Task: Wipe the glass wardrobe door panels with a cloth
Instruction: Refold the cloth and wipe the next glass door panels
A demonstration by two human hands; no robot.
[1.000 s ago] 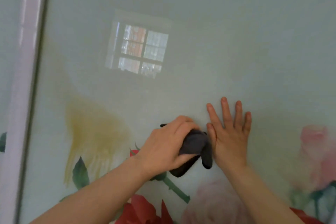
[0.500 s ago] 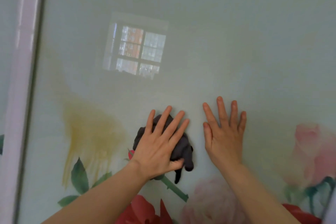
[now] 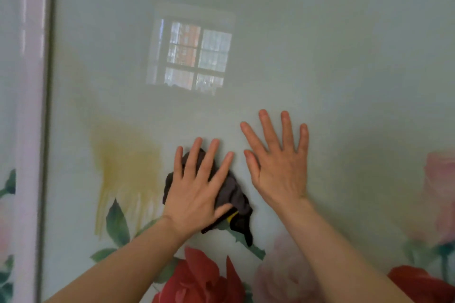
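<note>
A pale green glass wardrobe door panel [image 3: 320, 44] fills the view, printed with red and pink roses along the bottom. A crumpled dark grey cloth [image 3: 236, 199] lies against the glass near the lower middle. My left hand [image 3: 199, 189] presses flat on the cloth with straight, spread fingers. Just to its right, my right hand [image 3: 278, 162] rests flat on the bare glass, fingers spread and pointing up, not touching the cloth.
A pale pink vertical frame strip [image 3: 29, 130] divides this panel from another at the far left. A window reflection [image 3: 189, 56] shows on the glass above my hands. A yellowish printed smear [image 3: 125, 167] lies left of the cloth.
One second ago my left hand gripped the bunched cloth beside my right hand. It has since flattened onto the cloth, which now sits slightly further left. My right hand has stayed flat on the glass.
</note>
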